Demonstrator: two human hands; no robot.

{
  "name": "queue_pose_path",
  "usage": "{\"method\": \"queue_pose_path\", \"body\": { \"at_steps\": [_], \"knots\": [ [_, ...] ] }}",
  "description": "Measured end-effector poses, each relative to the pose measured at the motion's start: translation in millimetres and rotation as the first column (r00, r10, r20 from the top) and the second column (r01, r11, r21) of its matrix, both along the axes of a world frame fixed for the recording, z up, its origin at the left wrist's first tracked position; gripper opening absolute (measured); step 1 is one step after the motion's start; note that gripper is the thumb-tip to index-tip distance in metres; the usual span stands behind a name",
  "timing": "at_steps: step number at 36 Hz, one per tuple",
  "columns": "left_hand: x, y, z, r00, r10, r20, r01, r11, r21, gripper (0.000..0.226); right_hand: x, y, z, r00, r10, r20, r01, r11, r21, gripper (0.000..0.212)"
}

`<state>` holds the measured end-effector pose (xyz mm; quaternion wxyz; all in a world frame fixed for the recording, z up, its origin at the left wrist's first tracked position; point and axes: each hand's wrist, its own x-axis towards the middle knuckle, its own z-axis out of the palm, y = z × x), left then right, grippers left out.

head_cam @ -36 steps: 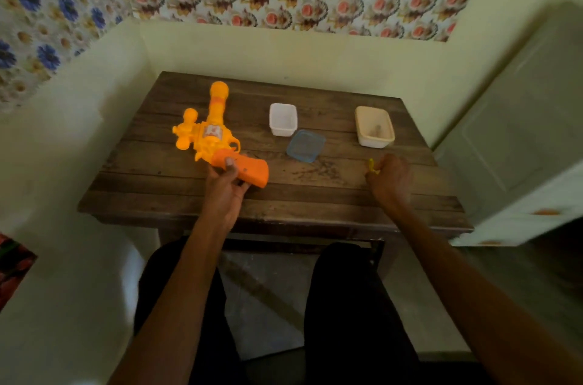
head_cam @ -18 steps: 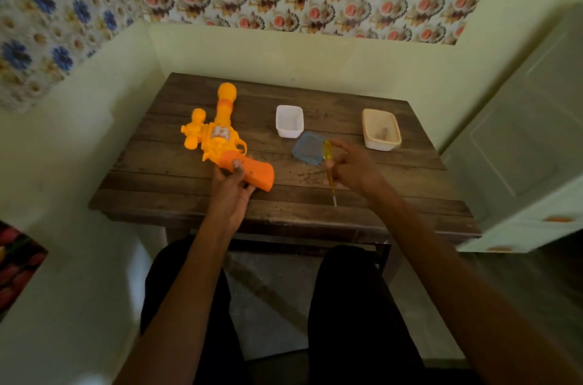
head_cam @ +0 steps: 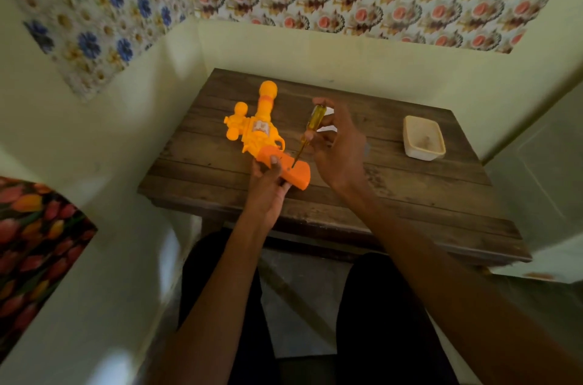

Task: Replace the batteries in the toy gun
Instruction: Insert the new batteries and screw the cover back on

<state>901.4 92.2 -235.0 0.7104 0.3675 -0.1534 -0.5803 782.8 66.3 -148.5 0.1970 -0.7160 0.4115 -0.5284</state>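
An orange toy gun (head_cam: 256, 132) lies on the wooden table (head_cam: 410, 195), barrel pointing away from me. My left hand (head_cam: 268, 186) grips its darker orange handle, thumb on top. My right hand (head_cam: 339, 148) pinches a yellow-handled screwdriver (head_cam: 310, 129), held tilted. The screwdriver's tip touches the top face of the handle, just right of my left thumb.
A cream plastic tub (head_cam: 424, 140) stands at the table's right side. My right hand hides most of the white tub and the blue lid behind it. Pale walls close in at the left and back, a pale cabinet (head_cam: 542, 170) at the right. My dark-trousered legs sit under the near edge.
My right hand picked up the screwdriver at the right of the table, carried it left and set its tip on the gun's handle. My left hand kept its grip on the handle.
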Motion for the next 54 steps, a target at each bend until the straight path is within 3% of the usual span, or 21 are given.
{"method": "queue_pose_path", "body": {
  "at_steps": [14,24,29,33,38,43,47,50,52,54],
  "knots": [
    [2,4,0,0.999,-0.026,0.022,0.026,1.0,-0.016,0.064,7,2,-2,1.0,0.013,-0.011,-0.012,1.0,0.025,0.045],
    [3,3,-2,0.999,-0.034,0.037,0.034,0.999,-0.013,0.059,9,4,-5,1.0,0.002,-0.013,-0.002,0.999,0.033,0.044],
    [3,3,-2,0.997,-0.021,0.074,0.021,1.0,-0.004,0.057,6,5,5,0.987,0.017,-0.162,-0.02,1.0,-0.019,0.042],
    [1,3,-2,0.996,-0.003,0.087,0.002,1.0,0.02,0.057,1,0,21,0.948,-0.011,-0.319,-0.029,0.992,-0.12,0.026],
    [-1,4,-1,0.995,-0.012,0.102,0.008,0.999,0.033,0.058,-3,-4,51,0.814,-0.073,-0.577,-0.004,0.991,-0.131,0.017],
    [1,5,1,0.996,-0.01,0.093,0.005,0.999,0.051,0.056,-1,-16,60,0.473,-0.015,-0.881,-0.042,0.998,-0.039,0.013],
    [1,4,0,0.994,-0.017,0.109,0.011,0.998,0.058,0.056,-5,-24,49,0.348,0.052,-0.936,-0.152,0.988,-0.002,0.022],
    [1,4,0,0.994,-0.016,0.106,0.009,0.998,0.057,0.057,-7,-19,48,0.149,0.078,-0.986,-0.309,0.951,0.029,0.026],
    [1,4,-1,0.995,-0.014,0.097,0.008,0.998,0.063,0.057,-9,-11,50,0.209,-0.003,-0.978,-0.42,0.903,-0.093,0.029],
    [1,3,-1,0.996,-0.016,0.093,0.01,0.998,0.067,0.058,-10,-10,50,0.296,0.074,-0.952,-0.417,0.907,-0.059,0.036]
  ]
}}
